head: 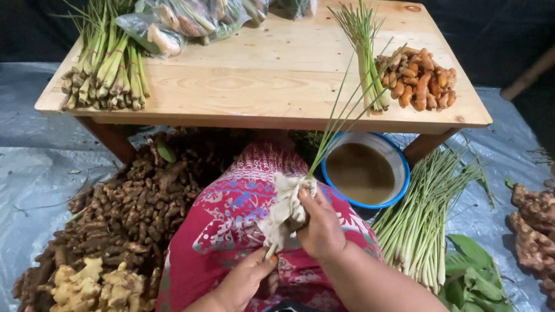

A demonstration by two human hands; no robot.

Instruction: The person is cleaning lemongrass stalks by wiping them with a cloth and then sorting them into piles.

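Both hands hold a slim green lemongrass stalk wrapped in a pale cloth over the lap, right hand fingers closed around it, left hand fingers pinching its lower end; it looks light, stiff yet bendable, best gripped near the base.

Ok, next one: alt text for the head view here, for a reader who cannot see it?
Seated on a grey tarp, a person wipes a lemongrass stalk with a pale cloth, right hand gripping it, left hand at the cloth's lower end. Ahead stands a low wooden table with lemongrass and turmeric; heaps of roots lie around.
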